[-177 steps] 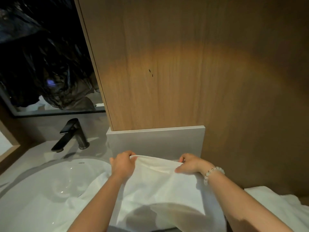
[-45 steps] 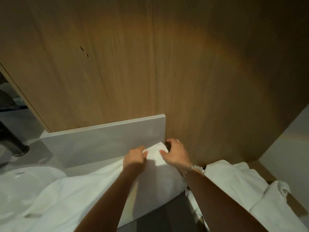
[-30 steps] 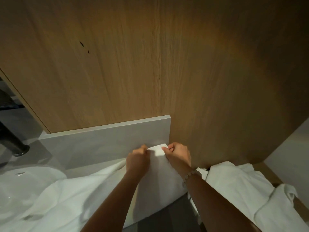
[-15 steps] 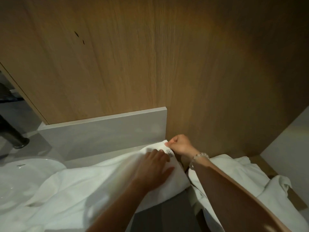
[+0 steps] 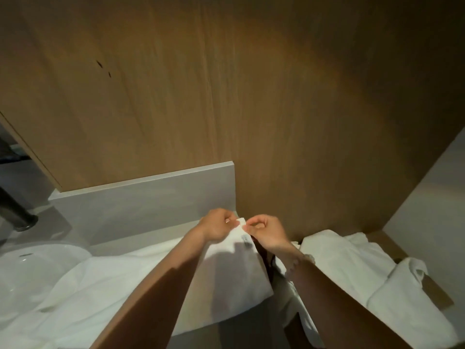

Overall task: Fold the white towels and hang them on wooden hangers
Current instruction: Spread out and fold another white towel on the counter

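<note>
A white towel [image 5: 105,280] lies spread over the counter and partly into the sink, its right end hanging over the counter's edge. My left hand [image 5: 216,226] and my right hand [image 5: 266,230] pinch the towel's far right corner together, close to the wooden wall. A small dark label [image 5: 246,241] shows on the towel just below that corner. More white towels [image 5: 352,263] lie heaped on a lower surface to the right. No wooden hanger is in view.
A wooden wall panel [image 5: 226,84] rises straight ahead above a grey backsplash [image 5: 141,200]. The white sink basin [image 5: 27,268] and a black tap base [image 5: 20,217] are at the left. A white wall [image 5: 432,197] closes the right side.
My left hand, flat on the towel half a second ago, has come back up to the corner. Both hands now pinch the corner together, and the label has come into sight.
</note>
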`<state>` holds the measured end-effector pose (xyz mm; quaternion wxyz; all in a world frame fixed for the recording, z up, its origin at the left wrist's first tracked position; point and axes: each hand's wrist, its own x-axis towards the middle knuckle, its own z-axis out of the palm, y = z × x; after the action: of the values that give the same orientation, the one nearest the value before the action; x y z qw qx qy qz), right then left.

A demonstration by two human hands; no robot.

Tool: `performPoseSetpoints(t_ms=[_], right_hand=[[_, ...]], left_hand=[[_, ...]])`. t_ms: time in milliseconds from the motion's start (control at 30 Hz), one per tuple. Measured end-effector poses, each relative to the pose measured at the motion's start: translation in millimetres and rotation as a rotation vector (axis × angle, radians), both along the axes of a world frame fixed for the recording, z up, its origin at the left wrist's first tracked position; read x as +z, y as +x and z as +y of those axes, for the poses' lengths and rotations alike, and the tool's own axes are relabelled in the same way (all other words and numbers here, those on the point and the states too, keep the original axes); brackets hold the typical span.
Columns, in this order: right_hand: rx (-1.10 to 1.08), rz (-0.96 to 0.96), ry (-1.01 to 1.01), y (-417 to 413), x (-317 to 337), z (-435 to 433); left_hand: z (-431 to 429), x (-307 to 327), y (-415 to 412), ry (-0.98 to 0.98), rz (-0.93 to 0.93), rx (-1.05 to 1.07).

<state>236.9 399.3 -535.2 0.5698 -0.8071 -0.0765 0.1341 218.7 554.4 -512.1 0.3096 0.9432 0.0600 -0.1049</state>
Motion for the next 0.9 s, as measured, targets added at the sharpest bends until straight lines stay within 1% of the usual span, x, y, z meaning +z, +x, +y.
performPoseSetpoints(t_ms=[67,133,200,300,367,467,567,700,833,900], right_hand=[[-0.023,-0.006,-0.015,-8.9,-4.3,-9.0],[0.008,0.016,-0.010,-22.6,-10.0,-18.3],[0.030,0.085,0.007,-40.5,-13.4,-25.3],[-0.005,0.145,-0.006,-60.8,-12.4,-33.4],[0.043,0.189,-0.034,-68.1,-11.1,-39.9],[0.135,0.209,-0.118,-71.8,-16.0,-50.1],[0.095,0.188,-0.167,-71.0,-22.9,-59.5],[0.022,0.254,-0.113,-72.1,-22.2,-69.2],[0.061,0.383,-0.026,-73.2,-18.0,-74.9],[0.111,0.425,-0.058,-72.0,-14.8,-75.3]], left_hand=[[0.3,-4.3,2.7,0.010,-0.002,0.055],[1.4,-10.9,5.0,0.048,-0.023,0.118],[0.2,-15.6,7.1,0.078,-0.052,0.170],[-4.5,-14.6,6.7,0.135,-0.087,0.215],[-5.2,-14.3,7.0,0.165,-0.112,0.242],[0.3,-17.7,9.6,0.121,-0.125,0.243],[4.3,-17.4,11.1,0.082,-0.115,0.246],[1.9,-14.5,10.6,0.085,-0.107,0.226],[-0.8,-16.8,10.2,0.082,-0.104,0.220],[-3.8,-19.8,8.1,0.096,-0.104,0.227]])
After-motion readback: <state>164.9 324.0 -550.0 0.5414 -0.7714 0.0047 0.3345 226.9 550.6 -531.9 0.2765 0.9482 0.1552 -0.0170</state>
